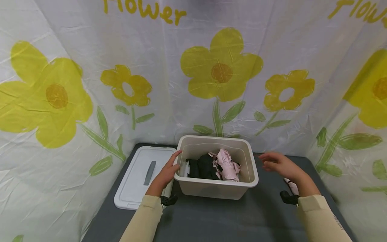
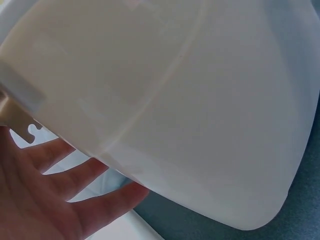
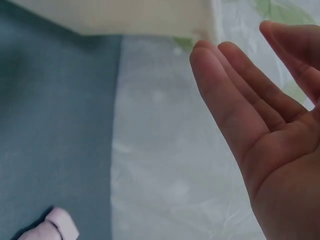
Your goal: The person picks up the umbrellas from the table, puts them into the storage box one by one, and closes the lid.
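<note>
A beige plastic storage bin (image 1: pixel 211 191) stands lidless near the back of the dark table. Inside it lie a crumpled pink fabric bundle (image 1: pixel 228 166) and black bundles (image 1: pixel 205 166). My left hand (image 1: pixel 164 174) is at the bin's left side, its thumb by the rim. In the left wrist view, the outstretched fingers (image 2: pixel 110 205) reach the edge of the bin wall (image 2: pixel 200 140), which hides their tips. To the right of the bin, my right hand (image 1: pixel 282 164) hovers with relaxed, slightly bent fingers, holding nothing.
The white lid (image 1: pixel 133 181) with a grey handle lies left of the bin, partly behind my left forearm. A small pink item (image 1: pixel 291 186) rests on the table (image 1: pixel 229 222) beside my right wrist. Flower-printed white sheeting (image 1: pixel 169 111) hangs behind the table.
</note>
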Demonstrator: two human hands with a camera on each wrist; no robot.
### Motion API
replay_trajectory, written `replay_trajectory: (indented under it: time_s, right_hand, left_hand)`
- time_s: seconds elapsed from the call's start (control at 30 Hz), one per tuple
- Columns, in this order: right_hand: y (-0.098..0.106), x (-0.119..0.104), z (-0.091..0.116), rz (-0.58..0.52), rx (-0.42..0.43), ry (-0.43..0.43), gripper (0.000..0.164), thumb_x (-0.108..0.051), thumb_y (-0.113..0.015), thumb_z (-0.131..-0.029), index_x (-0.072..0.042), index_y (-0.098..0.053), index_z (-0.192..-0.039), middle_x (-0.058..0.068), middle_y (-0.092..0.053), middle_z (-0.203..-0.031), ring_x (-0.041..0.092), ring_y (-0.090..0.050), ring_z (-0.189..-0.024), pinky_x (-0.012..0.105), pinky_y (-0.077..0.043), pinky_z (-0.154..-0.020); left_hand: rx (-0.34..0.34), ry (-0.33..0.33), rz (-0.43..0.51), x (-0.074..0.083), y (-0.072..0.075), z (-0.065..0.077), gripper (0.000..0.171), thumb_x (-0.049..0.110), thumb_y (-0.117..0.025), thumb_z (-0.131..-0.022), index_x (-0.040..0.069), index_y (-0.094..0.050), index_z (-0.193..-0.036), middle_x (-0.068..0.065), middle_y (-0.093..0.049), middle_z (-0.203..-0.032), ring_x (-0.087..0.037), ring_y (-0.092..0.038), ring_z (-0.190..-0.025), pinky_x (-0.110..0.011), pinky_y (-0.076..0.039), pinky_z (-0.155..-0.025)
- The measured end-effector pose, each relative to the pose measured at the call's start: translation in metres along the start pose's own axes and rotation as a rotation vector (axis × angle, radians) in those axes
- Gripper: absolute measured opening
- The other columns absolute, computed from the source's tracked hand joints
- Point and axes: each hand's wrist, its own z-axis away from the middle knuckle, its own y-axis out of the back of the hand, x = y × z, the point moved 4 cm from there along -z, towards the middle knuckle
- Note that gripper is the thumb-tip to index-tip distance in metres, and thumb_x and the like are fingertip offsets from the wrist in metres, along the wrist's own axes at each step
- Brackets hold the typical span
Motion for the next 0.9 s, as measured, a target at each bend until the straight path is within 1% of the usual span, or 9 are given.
replay_trajectory:
  time_s: [0.1, 0.23, 0.33, 0.43, 0.53, 0.63, 0.77, 0.9]
  right_hand:
    - [0.004, 0.011, 0.006, 0.043, 0.026, -0.026, 0.041, -0.02, -0.049, -0.1, -0.001, -0.049, -0.137, 0.029, -0.049, -0.137, 0.039, -0.061, -0.113, 0.045, -0.053, -0.087]
    - [0.006, 0.025, 0.013, 0.066, 0.056, -0.061, 0.042, -0.02, -0.049, -0.1, 0.0, -0.049, -0.138, 0.03, -0.05, -0.136, 0.037, -0.062, -0.109, 0.047, -0.053, -0.085]
    - [0.007, 0.035, 0.017, 0.055, 0.067, -0.079, 0.044, -0.021, -0.049, -0.101, 0.001, -0.047, -0.139, 0.031, -0.048, -0.137, 0.039, -0.06, -0.112, 0.048, -0.052, -0.087]
    - [0.008, 0.042, 0.021, 0.063, 0.087, -0.081, 0.045, -0.023, -0.049, -0.101, 0.0, -0.046, -0.139, 0.031, -0.047, -0.138, 0.042, -0.057, -0.116, 0.048, -0.052, -0.087]
    - [0.01, 0.049, 0.026, 0.1, 0.113, -0.081, 0.045, -0.022, -0.049, -0.101, 0.001, -0.046, -0.139, 0.031, -0.048, -0.138, 0.044, -0.055, -0.117, 0.046, -0.052, -0.081]
    - [0.011, 0.06, 0.032, 0.152, 0.139, -0.11, 0.045, -0.022, -0.049, -0.1, 0.001, -0.047, -0.139, 0.032, -0.05, -0.136, 0.046, -0.053, -0.117, 0.046, -0.051, -0.079]
    - [0.011, 0.08, 0.04, 0.22, 0.162, -0.159, 0.048, -0.027, -0.051, -0.1, 0.0, -0.047, -0.139, 0.034, -0.046, -0.138, 0.052, -0.048, -0.12, 0.052, -0.049, -0.083]
    - [0.009, 0.098, 0.046, 0.296, 0.209, -0.187, 0.049, -0.027, -0.055, -0.097, -0.001, -0.049, -0.138, 0.036, -0.041, -0.14, 0.056, -0.042, -0.122, 0.06, -0.044, -0.086]
  left_hand:
    - [-0.005, -0.006, 0.009, 0.002, 0.001, -0.002, 0.071, 0.002, -0.041, -0.086, 0.024, -0.028, -0.153, -0.013, -0.018, -0.161, -0.034, -0.025, -0.141, -0.061, -0.028, -0.106]
    - [-0.017, 0.001, 0.003, 0.003, 0.002, -0.003, 0.072, 0.002, -0.041, -0.086, 0.024, -0.027, -0.153, -0.013, -0.018, -0.161, -0.035, -0.025, -0.141, -0.061, -0.029, -0.105]
    - [-0.012, 0.007, -0.006, 0.003, 0.003, -0.003, 0.072, 0.003, -0.042, -0.085, 0.026, -0.029, -0.152, -0.012, -0.02, -0.16, -0.033, -0.027, -0.14, -0.059, -0.031, -0.104]
    - [-0.002, 0.004, -0.008, 0.004, 0.005, -0.004, 0.072, 0.003, -0.042, -0.085, 0.028, -0.03, -0.152, -0.011, -0.021, -0.16, -0.033, -0.027, -0.14, -0.059, -0.031, -0.105]
    - [0.003, 0.005, 0.008, 0.003, 0.006, -0.005, 0.072, 0.003, -0.042, -0.086, 0.027, -0.03, -0.152, -0.011, -0.019, -0.161, -0.033, -0.025, -0.142, -0.06, -0.028, -0.107]
    - [-0.001, 0.009, 0.034, 0.002, 0.004, -0.004, 0.071, 0.002, -0.041, -0.087, 0.025, -0.027, -0.153, -0.012, -0.017, -0.161, -0.034, -0.023, -0.142, -0.06, -0.027, -0.108]
    - [-0.002, 0.005, 0.04, -0.001, 0.001, -0.005, 0.072, 0.001, -0.04, -0.087, 0.023, -0.026, -0.154, -0.014, -0.017, -0.161, -0.036, -0.024, -0.142, -0.061, -0.028, -0.107]
    - [0.011, 0.005, 0.01, -0.003, 0.0, -0.003, 0.072, 0.002, -0.039, -0.087, 0.025, -0.027, -0.153, -0.014, -0.019, -0.16, -0.036, -0.027, -0.14, -0.06, -0.03, -0.106]
